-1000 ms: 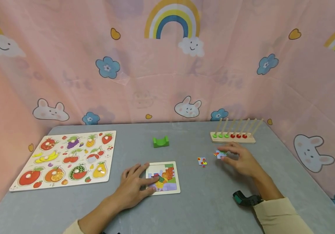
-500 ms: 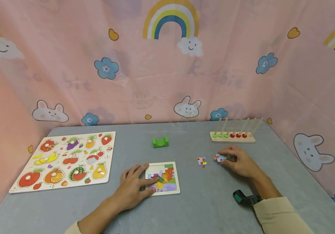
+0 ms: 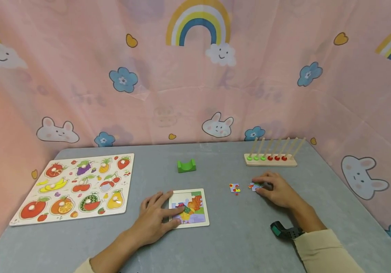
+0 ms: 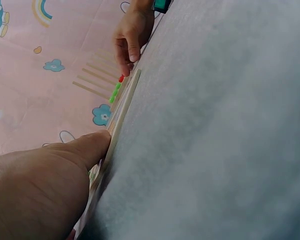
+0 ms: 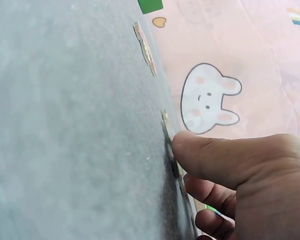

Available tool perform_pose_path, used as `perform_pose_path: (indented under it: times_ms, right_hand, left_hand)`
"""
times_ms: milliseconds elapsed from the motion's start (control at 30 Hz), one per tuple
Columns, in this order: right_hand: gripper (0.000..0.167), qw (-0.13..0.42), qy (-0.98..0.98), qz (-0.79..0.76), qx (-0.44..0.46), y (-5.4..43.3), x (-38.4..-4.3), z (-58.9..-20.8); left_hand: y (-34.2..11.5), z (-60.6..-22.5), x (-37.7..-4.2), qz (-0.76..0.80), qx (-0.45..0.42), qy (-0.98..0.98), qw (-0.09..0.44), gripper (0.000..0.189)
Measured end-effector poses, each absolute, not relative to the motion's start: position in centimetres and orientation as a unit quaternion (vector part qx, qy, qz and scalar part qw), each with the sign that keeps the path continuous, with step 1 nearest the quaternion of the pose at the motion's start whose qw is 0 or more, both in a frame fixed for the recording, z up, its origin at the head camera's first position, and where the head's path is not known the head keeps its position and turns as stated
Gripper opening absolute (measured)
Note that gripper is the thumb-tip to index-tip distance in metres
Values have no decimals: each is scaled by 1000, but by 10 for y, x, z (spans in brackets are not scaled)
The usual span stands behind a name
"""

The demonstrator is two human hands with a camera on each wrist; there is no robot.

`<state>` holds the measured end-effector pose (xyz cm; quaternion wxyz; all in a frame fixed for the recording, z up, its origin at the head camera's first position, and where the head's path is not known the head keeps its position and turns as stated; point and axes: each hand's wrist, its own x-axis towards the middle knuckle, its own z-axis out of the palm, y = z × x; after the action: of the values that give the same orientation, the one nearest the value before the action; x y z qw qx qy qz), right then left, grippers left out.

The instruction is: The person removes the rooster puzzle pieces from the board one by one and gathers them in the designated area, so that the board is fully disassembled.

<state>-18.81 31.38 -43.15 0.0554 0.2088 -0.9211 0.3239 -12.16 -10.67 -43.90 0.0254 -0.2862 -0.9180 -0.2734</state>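
My left hand (image 3: 152,220) lies on a small jigsaw puzzle in a pale wooden frame (image 3: 207,212), fingers extended over its left side and the index fingertip on the picture. The upper left of that picture shows a pale area. On the right, my right hand (image 3: 279,191) pinches a colourful jigsaw piece (image 3: 254,186) between thumb and fingers, low at the tabletop; the hand covers part of it. A second jigsaw piece (image 3: 234,189) lies flat just left of it. The left wrist view shows my left thumb (image 4: 92,147) at the frame's edge.
A large fruit puzzle board (image 3: 130,182) lies at the left. At the back stands a green curved block (image 3: 186,166). A wooden peg rack (image 3: 292,163) with green and red beads is behind my right hand. A pink printed curtain (image 3: 168,94) borders the grey table (image 3: 229,242).
My right hand has come down and slightly toward me with the jigsaw piece, bringing it level with the second piece. My left hand has stayed on the framed puzzle.
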Motion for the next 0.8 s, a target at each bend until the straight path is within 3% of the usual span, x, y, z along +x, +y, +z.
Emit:
perform_pose_path:
  times_ms: [333, 800]
  right_hand:
    - [30, 44, -910, 358, 203, 317, -187, -420]
    - [42, 53, -896, 368, 245, 303, -180, -376]
  left_hand:
    - [-107, -440, -121, -277, -285, -917, 28, 38]
    - [-107, -443, -123, -274, -289, -917, 35, 38]
